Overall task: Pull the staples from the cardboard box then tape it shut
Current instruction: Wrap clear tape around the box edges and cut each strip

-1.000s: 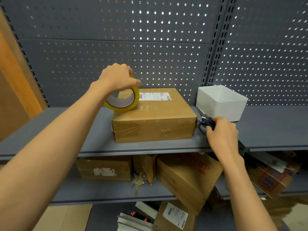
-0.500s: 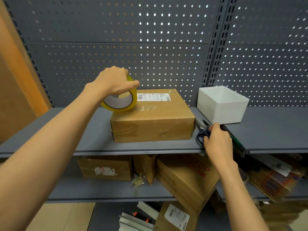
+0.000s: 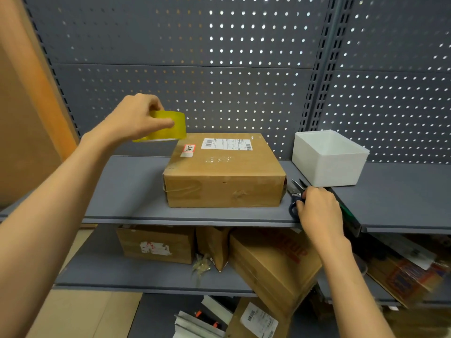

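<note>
While our left hand (image 3: 136, 118) holds the roll of tape (image 3: 170, 125) in the air, our right hand (image 3: 317, 211) rests on the scissors (image 3: 295, 195).

Our left fingers and thumb are curled round the yellow roll, which hangs above the shelf (image 3: 127, 186), just left of the cardboard box (image 3: 224, 176) and clear of it. The box sits closed on the shelf with a white label (image 3: 227, 144) on top. Right of it, our curled fingers close over the blue scissor handles lying on the shelf, blades pointing away, just in front of a white bin (image 3: 329, 162).
</note>
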